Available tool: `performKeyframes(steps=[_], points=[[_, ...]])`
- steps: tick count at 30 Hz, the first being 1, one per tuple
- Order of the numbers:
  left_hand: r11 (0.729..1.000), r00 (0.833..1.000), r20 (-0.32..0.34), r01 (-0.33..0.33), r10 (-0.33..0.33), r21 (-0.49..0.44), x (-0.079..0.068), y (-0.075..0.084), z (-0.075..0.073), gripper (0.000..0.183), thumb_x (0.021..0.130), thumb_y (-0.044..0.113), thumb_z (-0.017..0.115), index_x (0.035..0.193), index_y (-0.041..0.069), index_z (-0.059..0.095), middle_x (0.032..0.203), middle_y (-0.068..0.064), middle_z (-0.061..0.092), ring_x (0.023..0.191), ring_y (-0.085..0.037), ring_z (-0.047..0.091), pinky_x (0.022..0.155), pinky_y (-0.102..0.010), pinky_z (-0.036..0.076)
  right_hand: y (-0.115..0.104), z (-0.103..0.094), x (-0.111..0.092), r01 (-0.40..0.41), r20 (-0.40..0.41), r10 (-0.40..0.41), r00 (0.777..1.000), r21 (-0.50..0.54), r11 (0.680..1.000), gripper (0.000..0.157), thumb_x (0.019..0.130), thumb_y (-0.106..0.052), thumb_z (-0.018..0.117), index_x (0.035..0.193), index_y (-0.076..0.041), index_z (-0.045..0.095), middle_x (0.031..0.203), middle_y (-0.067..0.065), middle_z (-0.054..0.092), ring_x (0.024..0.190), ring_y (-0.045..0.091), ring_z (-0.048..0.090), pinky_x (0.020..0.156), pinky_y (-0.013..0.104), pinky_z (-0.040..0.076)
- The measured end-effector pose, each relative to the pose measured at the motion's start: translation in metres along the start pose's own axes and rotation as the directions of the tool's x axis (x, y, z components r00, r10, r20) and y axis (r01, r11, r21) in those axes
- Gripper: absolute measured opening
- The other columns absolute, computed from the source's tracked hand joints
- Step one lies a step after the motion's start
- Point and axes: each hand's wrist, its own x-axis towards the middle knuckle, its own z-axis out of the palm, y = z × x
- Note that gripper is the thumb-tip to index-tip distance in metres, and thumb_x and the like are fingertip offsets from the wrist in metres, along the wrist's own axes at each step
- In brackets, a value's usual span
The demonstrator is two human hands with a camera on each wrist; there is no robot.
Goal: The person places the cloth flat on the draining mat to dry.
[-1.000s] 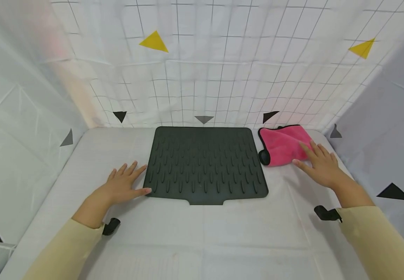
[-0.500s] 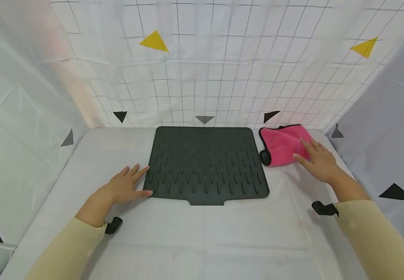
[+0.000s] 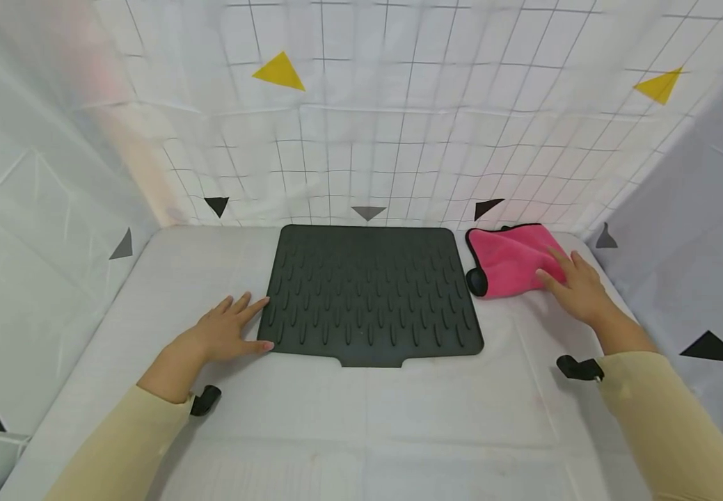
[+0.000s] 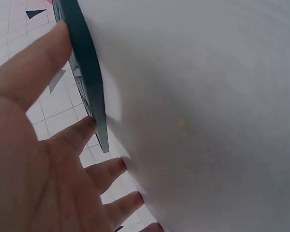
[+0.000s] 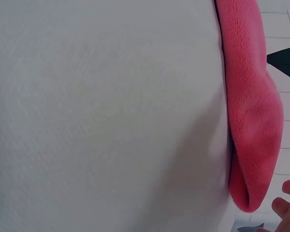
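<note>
Starting at left on the white worktop (image 3: 336, 431), I see the person's left hand (image 3: 218, 336), fingers spread, grip released, thumb and index finger touching the left edge of a dark ridged mat (image 3: 370, 278). The mat lies flat mid-scene, a short tab on its near side. Just right of it lies a rumpled pink cloth (image 3: 511, 259). Farthest right, I see the right hand (image 3: 583, 292) at the cloth's right side, fingers loosely bent, grip also released; I cannot tell whether its fingertips touch the fabric.

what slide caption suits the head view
Left hand touching a dark ridged rectangular mat, right hand near a pink plush cloth.
</note>
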Motion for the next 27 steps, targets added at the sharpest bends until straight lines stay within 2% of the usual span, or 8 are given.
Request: performKeyframes(steps=[7,12,17,20,27], points=[[1.0,1.0,0.006,0.007,-0.007,0.001,0.0,0.001,-0.001,0.091,0.078,0.07,0.05,0.148,0.019,0.02,0.151,-0.021,0.015,0.133,-0.05,0.013,0.1,-0.065,0.019,0.009,0.005,-0.001,-0.043,0.032,0.042,0.999,0.042,0.998,0.074,0.093,-0.055,0.036,0.149,-0.019,0.003,0.147,0.033,-0.01,0.129,0.058,-0.007,0.083,0.079,0.013],[1.0,1.0,0.003,0.008,-0.008,0.005,0.0,0.002,-0.001,0.092,0.078,0.07,0.049,0.148,0.019,0.021,0.15,-0.021,0.016,0.133,-0.05,0.013,0.1,-0.065,0.019,0.009,0.009,-0.001,-0.006,0.023,0.005,1.0,0.04,0.999,0.072,0.092,-0.054,0.04,0.149,-0.021,0.013,0.148,0.032,0.002,0.131,0.055,-0.003,0.085,0.078,0.013],[1.0,1.0,0.006,0.008,-0.008,0.006,-0.001,0.003,-0.001,0.091,0.078,0.069,0.05,0.148,0.018,0.02,0.15,-0.022,0.015,0.132,-0.051,0.013,0.101,-0.065,0.018,0.006,0.009,0.0,-0.004,0.054,0.002,0.999,0.038,0.999,0.071,0.091,-0.055,0.044,0.149,-0.028,0.013,0.147,0.028,0.016,0.132,0.052,0.007,0.089,0.076,0.016],[1.0,1.0,0.005,0.007,-0.007,0.012,-0.001,0.003,-0.001,0.091,0.079,0.069,0.05,0.148,0.018,0.02,0.15,-0.022,0.015,0.132,-0.051,0.013,0.101,-0.065,0.018,0.003,0.009,0.001,-0.007,0.069,0.006,0.998,0.021,1.0,0.072,0.09,-0.055,0.044,0.149,-0.027,0.013,0.146,0.026,0.022,0.129,0.054,0.012,0.089,0.075,0.018],[1.0,1.0,0.0,0.003,-0.003,0.022,0.0,0.001,0.0,0.091,0.079,0.069,0.049,0.148,0.017,0.02,0.15,-0.022,0.016,0.132,-0.051,0.014,0.101,-0.065,0.018,0.0,0.012,0.01,-0.04,0.056,0.042,0.998,-0.047,0.998,0.075,0.087,-0.061,0.043,0.148,-0.03,0.013,0.142,0.029,0.023,0.124,0.055,0.013,0.083,0.075,0.02]])
